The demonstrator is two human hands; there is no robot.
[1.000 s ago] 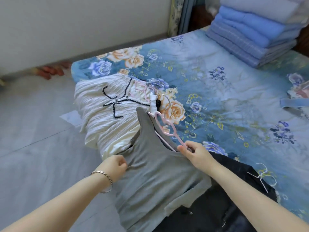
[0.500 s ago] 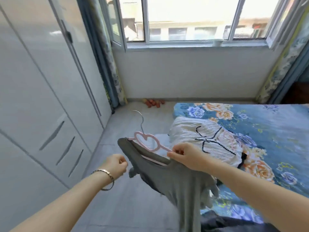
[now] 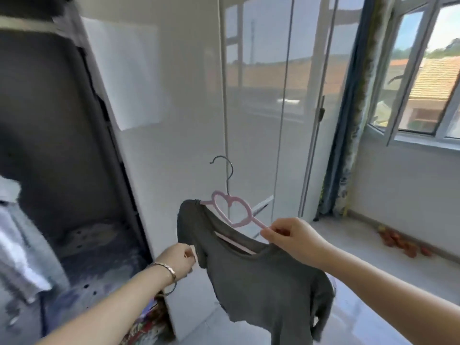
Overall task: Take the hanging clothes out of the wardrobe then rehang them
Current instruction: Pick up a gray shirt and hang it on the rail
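While our right hand [image 3: 293,241] pinches arm of pink hanger [image 3: 232,210], grey top [image 3: 263,277] droops soft, light, slip-prone; left hand [image 3: 178,261] curls below hanger, grip unclear. We favour stiff hook [image 3: 225,165].

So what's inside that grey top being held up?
A pink hanger: its heart and lower bar show at the grey top's neckline, the right hand pinching one arm. The far shoulder end is covered by fabric.

Home bedroom: glossy white wardrobe [image 3: 199,120] with open dark compartment, curtained window [image 3: 423,83] facing tiled rooftops.
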